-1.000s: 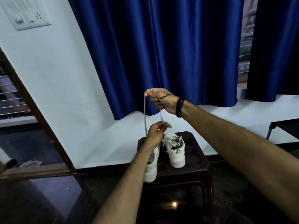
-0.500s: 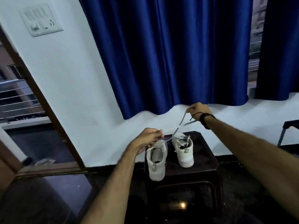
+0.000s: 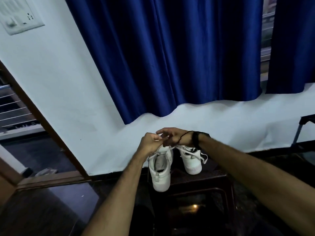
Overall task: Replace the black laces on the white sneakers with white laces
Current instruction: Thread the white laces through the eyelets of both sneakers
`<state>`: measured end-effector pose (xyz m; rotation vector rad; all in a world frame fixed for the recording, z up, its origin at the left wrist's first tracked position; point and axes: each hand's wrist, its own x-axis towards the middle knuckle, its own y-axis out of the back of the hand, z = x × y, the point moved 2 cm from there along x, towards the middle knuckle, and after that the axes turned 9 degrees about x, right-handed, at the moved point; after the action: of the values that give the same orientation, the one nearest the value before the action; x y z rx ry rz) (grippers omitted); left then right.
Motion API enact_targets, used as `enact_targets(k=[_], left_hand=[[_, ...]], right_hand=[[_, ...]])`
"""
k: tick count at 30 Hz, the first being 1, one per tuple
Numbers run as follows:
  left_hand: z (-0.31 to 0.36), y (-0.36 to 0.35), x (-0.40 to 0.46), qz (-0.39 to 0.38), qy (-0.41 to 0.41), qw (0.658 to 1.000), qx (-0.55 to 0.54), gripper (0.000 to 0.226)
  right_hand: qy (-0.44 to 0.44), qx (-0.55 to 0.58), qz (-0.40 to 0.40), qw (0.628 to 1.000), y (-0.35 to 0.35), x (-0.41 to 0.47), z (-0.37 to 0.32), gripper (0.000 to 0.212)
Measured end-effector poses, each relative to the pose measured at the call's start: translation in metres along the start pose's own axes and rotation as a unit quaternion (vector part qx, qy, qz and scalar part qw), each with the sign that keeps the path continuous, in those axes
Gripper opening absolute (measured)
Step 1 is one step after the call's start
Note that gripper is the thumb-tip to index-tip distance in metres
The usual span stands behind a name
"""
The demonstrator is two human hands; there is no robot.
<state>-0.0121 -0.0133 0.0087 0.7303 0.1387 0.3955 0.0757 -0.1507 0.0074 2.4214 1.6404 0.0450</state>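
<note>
The flat white lace [image 3: 167, 148] is pinched between the left hand [image 3: 150, 142] and the right hand [image 3: 172, 137], fingers curled together just above the tongue of the near white leather sneaker [image 3: 161, 169], which stands on the dark brown plastic stool [image 3: 213, 183]. Its partner, the second white sneaker [image 3: 190, 159], is set at two o'clock from it. Knotting appears to be in hand; next, both ends would need crossing and drawing snug.

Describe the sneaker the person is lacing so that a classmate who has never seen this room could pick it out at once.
Below the blue curtain, a dark stool against the white wall bears two white sneakers. The one meant is the left sneaker, nearer the camera with its heel toward you. Unlike the right sneaker, it has both hands, left hand and right hand, meeting over it on its white lace.
</note>
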Motion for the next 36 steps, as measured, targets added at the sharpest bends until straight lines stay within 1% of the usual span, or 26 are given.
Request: enact_targets(k=[1, 2, 3, 5, 7, 8, 10, 11, 13, 15, 17, 18, 19, 21, 25, 28, 30, 34, 36], left_hand=[[-0.002, -0.001, 0.004, 0.008, 0.009, 1.000, -0.006, 0.041], [-0.005, -0.001, 0.007, 0.014, 0.015, 1.000, -0.016, 0.046], [-0.007, 0.001, 0.009, 0.024, 0.022, 0.999, -0.023, 0.048], [-0.017, 0.001, 0.014, 0.035, 0.038, 0.999, -0.012, 0.044], [-0.033, -0.005, 0.019, 0.026, 0.054, 0.998, 0.026, 0.042], [-0.040, -0.010, 0.022, 0.021, 0.057, 0.996, 0.060, 0.041], [-0.052, -0.022, 0.028, 0.010, 0.060, 0.988, 0.144, 0.038], [-0.056, -0.029, 0.032, 0.003, 0.057, 0.981, 0.185, 0.035], [-0.055, -0.044, 0.037, -0.017, 0.050, 0.966, 0.253, 0.031], [-0.050, -0.055, 0.040, -0.030, 0.048, 0.951, 0.305, 0.030], [-0.047, -0.062, 0.047, -0.038, 0.048, 0.939, 0.337, 0.022], [-0.045, -0.064, 0.049, -0.044, 0.056, 0.936, 0.344, 0.021], [-0.044, -0.065, 0.051, -0.045, 0.068, 0.937, 0.340, 0.024], [-0.046, -0.067, 0.054, -0.032, 0.102, 0.946, 0.306, 0.028], [-0.051, -0.071, 0.055, -0.015, 0.135, 0.957, 0.256, 0.018], [-0.057, -0.070, 0.058, -0.006, 0.161, 0.976, 0.148, 0.011], [-0.059, -0.071, 0.059, 0.007, 0.168, 0.980, 0.108, 0.013], [-0.061, -0.075, 0.060, 0.027, 0.173, 0.982, 0.074, 0.013], [-0.062, -0.076, 0.058, 0.039, 0.183, 0.981, 0.048, 0.011]], right_hand=[[0.013, -0.010, 0.001, 1.000, -0.001, 0.006, 0.005, 0.040], [0.024, -0.029, 0.019, 0.999, 0.001, 0.010, 0.010, 0.029], [0.041, -0.036, 0.040, 0.998, 0.005, 0.013, 0.015, 0.024], [0.052, -0.037, 0.098, 0.993, 0.017, 0.013, 0.026, 0.025], [0.035, -0.079, 0.165, 0.983, 0.029, 0.012, 0.035, 0.016], [0.013, -0.138, 0.205, 0.969, 0.034, 0.012, 0.041, 0.012], [-0.043, -0.272, 0.273, 0.922, 0.037, 0.012, 0.049, 0.010], [-0.055, -0.330, 0.292, 0.896, 0.036, 0.014, 0.053, 0.013], [-0.046, -0.417, 0.286, 0.862, 0.027, 0.022, 0.061, 0.021], [-0.039, -0.488, 0.246, 0.837, 0.016, 0.033, 0.067, 0.025], [-0.053, -0.529, 0.222, 0.817, 0.010, 0.043, 0.072, 0.024], [-0.060, -0.542, 0.224, 0.808, 0.009, 0.048, 0.075, 0.023], [-0.064, -0.551, 0.231, 0.800, 0.009, 0.051, 0.077, 0.024], [-0.068, -0.547, 0.242, 0.798, 0.011, 0.055, 0.080, 0.028], [-0.069, -0.531, 0.279, 0.797, 0.020, 0.055, 0.085, 0.024], [-0.073, -0.503, 0.306, 0.805, 0.023, 0.054, 0.090, 0.024], [-0.073, -0.497, 0.308, 0.808, 0.022, 0.053, 0.090, 0.025], [-0.059, -0.499, 0.302, 0.810, 0.022, 0.051, 0.092, 0.026], [-0.045, -0.519, 0.288, 0.803, 0.020, 0.053, 0.094, 0.026]])
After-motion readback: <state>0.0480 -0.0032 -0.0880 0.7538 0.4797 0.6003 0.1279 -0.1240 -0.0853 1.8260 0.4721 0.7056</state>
